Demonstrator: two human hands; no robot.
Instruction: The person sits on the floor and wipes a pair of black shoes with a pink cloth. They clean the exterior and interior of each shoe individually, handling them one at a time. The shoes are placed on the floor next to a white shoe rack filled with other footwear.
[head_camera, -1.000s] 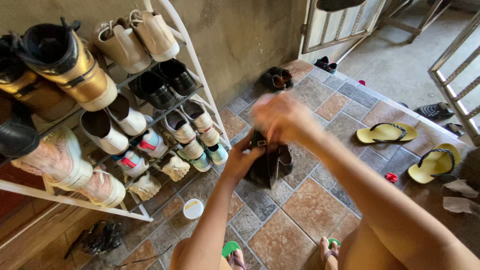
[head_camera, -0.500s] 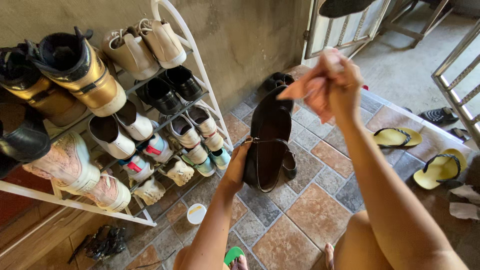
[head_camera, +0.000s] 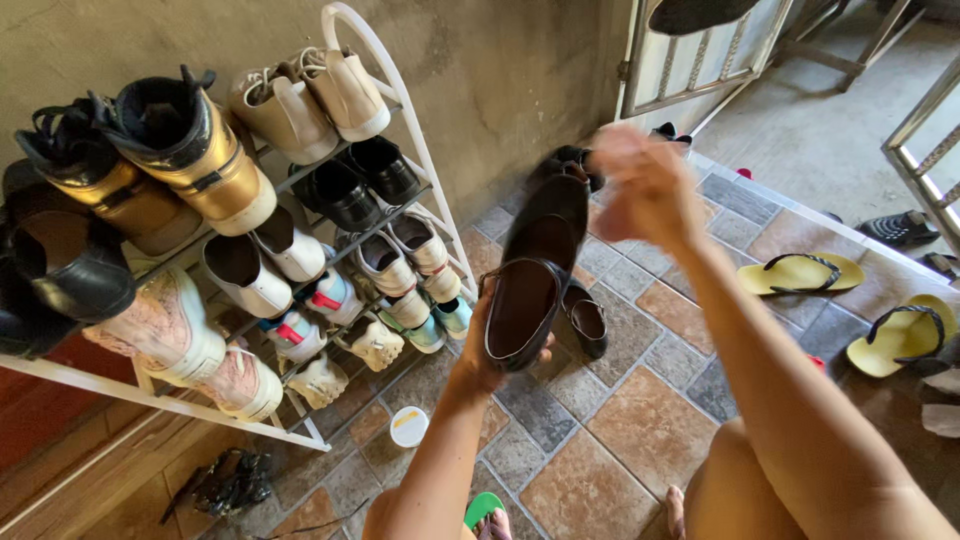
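overhead, left hand (head_camera: 487, 352) cradles black shoe (head_camera: 535, 270) heel.

No labels, signs or screens appear. One package: a small round white tub (head_camera: 409, 426) with a yellowish mark on its lid, on the tiled floor (head_camera: 640, 440) at about seven o'clock, just beside the shoe rack's (head_camera: 420, 170) foot.

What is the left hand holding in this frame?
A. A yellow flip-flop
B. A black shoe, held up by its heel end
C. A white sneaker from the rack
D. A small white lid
B: the left hand grips the heel end of a black shoe, raised above the tiled floor; the blurred right hand is at its toe.
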